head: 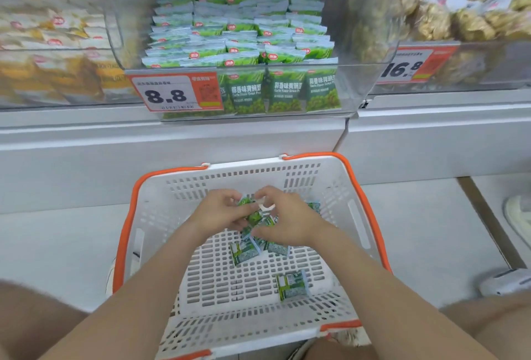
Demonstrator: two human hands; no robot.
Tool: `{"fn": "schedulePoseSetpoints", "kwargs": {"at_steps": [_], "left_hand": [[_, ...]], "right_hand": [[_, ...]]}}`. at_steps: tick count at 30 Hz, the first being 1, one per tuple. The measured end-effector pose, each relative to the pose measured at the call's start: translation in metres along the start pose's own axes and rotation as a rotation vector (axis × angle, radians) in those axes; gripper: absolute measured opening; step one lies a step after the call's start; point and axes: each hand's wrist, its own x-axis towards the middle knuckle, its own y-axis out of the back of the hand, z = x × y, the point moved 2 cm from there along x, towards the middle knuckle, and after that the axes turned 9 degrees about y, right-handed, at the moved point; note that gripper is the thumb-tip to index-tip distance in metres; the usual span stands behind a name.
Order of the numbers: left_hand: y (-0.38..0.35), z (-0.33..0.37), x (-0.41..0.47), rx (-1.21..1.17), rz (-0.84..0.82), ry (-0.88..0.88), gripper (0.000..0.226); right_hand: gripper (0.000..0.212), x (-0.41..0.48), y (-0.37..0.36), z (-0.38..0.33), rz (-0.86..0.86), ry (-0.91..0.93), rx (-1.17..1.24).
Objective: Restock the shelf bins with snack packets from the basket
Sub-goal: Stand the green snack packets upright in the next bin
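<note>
A white basket [353, 216] with orange handles stands on the floor below the shelf. Both my hands are down inside it, at its far end. My left hand [219, 213] and my right hand [287, 221] both hold a bunch of small green pea packets [254, 217] between them, fingers curled round the packets. Loose green packets lie on the basket floor, one [245, 252] just under my hands and another [293, 285] nearer to me. Above, a clear shelf bin [370, 72] is packed with rows of the same green packets [238, 32].
An orange price tag reading 8.8 [175, 93] hangs on the bin's front left. The left neighbouring bin [51, 43] holds yellow and white packets, the right one [459, 14] golden snack bags with a 16.8 tag [408, 67]. My knees flank the basket.
</note>
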Motion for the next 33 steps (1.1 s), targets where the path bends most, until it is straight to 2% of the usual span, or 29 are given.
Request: {"fn": "schedulePoseSetpoints", "kwargs": {"at_steps": [2,5,6,9,11,14,18,20,22,25,27,29,33], "left_hand": [[-0.007,0.031,-0.023,-0.021,-0.07,-0.048,0.051],[-0.004,0.06,-0.05,-0.062,-0.167,-0.105,0.03],[-0.001,0.066,-0.057,-0.065,-0.18,-0.129,0.024],[0.003,0.081,-0.075,0.015,-0.142,-0.21,0.018],[0.002,0.091,-0.086,0.014,-0.104,-0.252,0.016],[0.001,0.11,-0.097,0.079,-0.04,-0.325,0.011],[-0.006,0.149,-0.116,0.401,0.04,-0.541,0.018],[-0.011,0.17,-0.131,0.514,0.18,-0.718,0.021],[-0.014,0.19,-0.145,0.487,0.387,-0.933,0.021],[-0.012,0.222,-0.152,0.389,0.655,-1.108,0.011],[-0.009,0.247,-0.145,0.493,0.776,-1.092,0.015],[-0.006,0.273,-0.131,0.656,0.799,-0.982,0.024],[-0.004,0.302,-0.11,0.883,0.64,-0.709,0.036]], "right_hand": [[0.069,-0.004,0.008,-0.009,0.123,0.046,0.061],[0.06,-0.01,0.027,-0.016,0.272,0.051,0.065],[0.061,-0.015,0.033,-0.018,0.285,0.017,0.126],[0.049,-0.028,0.042,-0.023,0.283,-0.014,0.504],[0.045,-0.035,0.049,-0.029,0.259,0.007,0.589],[0.031,-0.048,0.071,-0.045,0.25,0.087,0.474],[0.032,-0.06,0.11,-0.064,0.424,0.155,0.365],[0.029,-0.067,0.135,-0.078,0.454,0.203,0.325],[0.026,-0.076,0.163,-0.097,0.536,0.255,0.272],[0.024,-0.086,0.204,-0.12,0.831,0.335,0.167],[0.022,-0.085,0.227,-0.131,0.996,0.364,0.01],[0.02,-0.074,0.244,-0.136,0.988,0.325,-0.245],[0.024,-0.033,0.263,-0.134,0.591,0.134,-0.633]]}}
